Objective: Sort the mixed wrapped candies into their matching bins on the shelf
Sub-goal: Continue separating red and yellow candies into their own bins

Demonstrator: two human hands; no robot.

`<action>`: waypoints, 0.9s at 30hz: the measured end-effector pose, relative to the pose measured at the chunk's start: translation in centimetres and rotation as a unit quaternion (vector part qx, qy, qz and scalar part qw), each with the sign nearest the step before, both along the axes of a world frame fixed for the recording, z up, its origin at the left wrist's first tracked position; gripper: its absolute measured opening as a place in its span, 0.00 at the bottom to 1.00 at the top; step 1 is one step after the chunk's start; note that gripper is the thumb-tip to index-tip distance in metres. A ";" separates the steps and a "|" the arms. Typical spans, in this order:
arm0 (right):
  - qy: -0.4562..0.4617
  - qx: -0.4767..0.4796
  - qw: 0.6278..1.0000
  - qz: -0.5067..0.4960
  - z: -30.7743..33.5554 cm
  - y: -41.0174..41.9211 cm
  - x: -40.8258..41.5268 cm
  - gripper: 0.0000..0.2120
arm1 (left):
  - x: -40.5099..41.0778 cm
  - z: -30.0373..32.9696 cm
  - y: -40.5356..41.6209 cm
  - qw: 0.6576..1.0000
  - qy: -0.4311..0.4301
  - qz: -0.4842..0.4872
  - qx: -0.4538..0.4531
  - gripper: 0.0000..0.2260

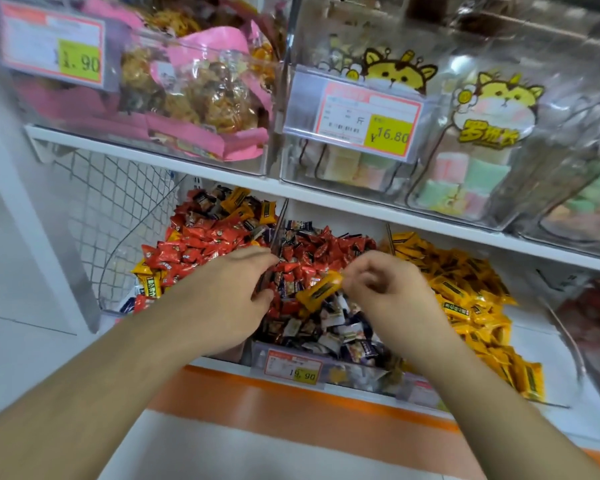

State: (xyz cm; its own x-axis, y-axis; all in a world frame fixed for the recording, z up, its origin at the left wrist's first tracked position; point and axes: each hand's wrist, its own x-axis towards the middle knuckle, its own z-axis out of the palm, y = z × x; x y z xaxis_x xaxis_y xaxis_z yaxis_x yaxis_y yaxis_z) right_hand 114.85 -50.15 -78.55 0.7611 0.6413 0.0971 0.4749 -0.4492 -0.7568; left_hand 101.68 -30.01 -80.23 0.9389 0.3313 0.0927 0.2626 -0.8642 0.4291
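Three clear bins of wrapped candies sit on the lower shelf. The left bin (118, 308) holds mostly red candies (194, 244) with some yellow ones mixed in. The middle bin (361, 375) holds red and dark purple-white candies (329, 327). The right bin (548, 341) is full of yellow candies (465, 296). My right hand (385, 292) pinches a yellow wrapped candy (321, 289) above the middle bin. My left hand (232, 292) rests over the divider between the left and middle bins, fingers curled down among the red candies; what they hold is hidden.
The upper shelf (326, 195) carries clear bins of pink-packaged snacks (201, 98) and cat-printed marshmallow bags (482, 140), with price tags (354, 116) on their fronts. A wire mesh panel (118, 209) stands at the left. An orange strip (291, 403) runs along the lower shelf front.
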 end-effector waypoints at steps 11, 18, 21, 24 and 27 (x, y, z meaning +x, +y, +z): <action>-0.152 -0.155 0.940 -0.265 0.5 -10.7 6.0 0.11 | 1.6 -1.0 -2.6 0.996 -0.045 -0.026 0.067 0.22; -0.237 -0.108 0.965 -0.025 -0.4 -6.0 2.9 0.14 | 3.8 -2.4 -3.5 0.989 -0.033 -0.048 0.132 0.13; -0.239 -0.118 0.963 0.051 -2.1 -4.5 2.3 0.14 | 4.5 -3.5 -3.7 0.981 -0.010 -0.043 0.186 0.13; -0.231 -0.135 0.962 0.046 -2.7 -4.5 2.5 0.11 | 5.1 -4.1 -3.8 0.971 -0.002 -0.018 0.240 0.10; -0.231 -0.122 0.965 0.033 -2.2 -4.9 2.8 0.12 | 5.7 -4.3 -4.5 0.962 0.008 0.006 0.273 0.10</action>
State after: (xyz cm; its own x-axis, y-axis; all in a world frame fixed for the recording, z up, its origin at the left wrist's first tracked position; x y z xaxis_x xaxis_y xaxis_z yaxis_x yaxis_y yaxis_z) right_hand 117.67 -55.08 -80.79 0.6299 0.7332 0.2562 0.7697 -0.5453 -0.3320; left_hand 107.37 -34.50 -84.49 0.9383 0.2474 0.2415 0.2760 -0.9568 -0.0920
